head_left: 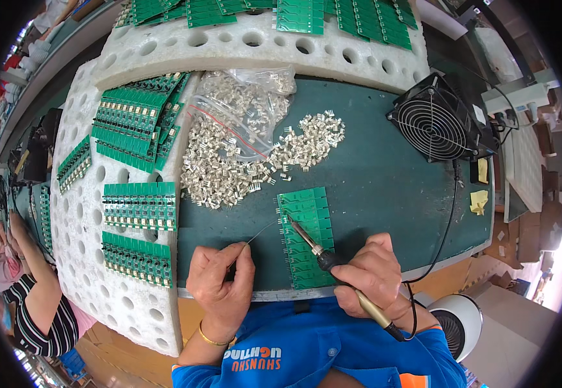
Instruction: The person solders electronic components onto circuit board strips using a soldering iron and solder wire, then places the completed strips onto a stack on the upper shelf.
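A green circuit board panel (pixel 307 252) with pins along its left edge lies upright-oriented on the dark green mat (pixel 384 200). My right hand (pixel 371 275) is closed round a soldering iron (pixel 374 309) with a gold handle and black grip; its tip reaches the pin row at the board's upper left. My left hand (pixel 222 271) pinches a thin solder wire (pixel 259 233) that runs toward that tip. Behind them lie a heap of small pale metal-pinned components (pixel 210 174) and a clear plastic bag (pixel 229 97) of similar parts.
White perforated foam blocks (pixel 87 258) at left and back hold several green board panels (pixel 138 207). A black fan (pixel 431 116) with a cable stands at the back right, near yellow paper scraps (pixel 478 202). A co-worker's arm (pixel 42 291) shows at the far left.
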Demonstrator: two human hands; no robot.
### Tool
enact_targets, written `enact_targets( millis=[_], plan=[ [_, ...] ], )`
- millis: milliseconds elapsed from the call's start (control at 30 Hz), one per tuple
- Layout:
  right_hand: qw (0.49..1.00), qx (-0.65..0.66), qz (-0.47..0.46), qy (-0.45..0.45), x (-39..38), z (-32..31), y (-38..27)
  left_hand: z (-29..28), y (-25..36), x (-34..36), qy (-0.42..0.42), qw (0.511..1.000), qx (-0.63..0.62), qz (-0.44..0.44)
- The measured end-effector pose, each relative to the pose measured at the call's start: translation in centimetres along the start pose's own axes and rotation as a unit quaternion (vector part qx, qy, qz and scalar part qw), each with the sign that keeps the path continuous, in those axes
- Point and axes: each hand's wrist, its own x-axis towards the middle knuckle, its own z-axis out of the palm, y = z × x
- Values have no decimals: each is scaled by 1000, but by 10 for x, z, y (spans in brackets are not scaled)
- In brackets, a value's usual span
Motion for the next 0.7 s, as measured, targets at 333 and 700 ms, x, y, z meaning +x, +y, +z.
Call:
enact_targets(
  millis=[333, 700],
  plan=[
    [1000, 4, -3, 5, 0, 2, 0, 1, -2, -5, 7, 1000, -19, 8],
    [1000, 8, 0, 6, 3, 2, 0, 1, -4, -7, 0, 1000, -23, 6]
  ],
)
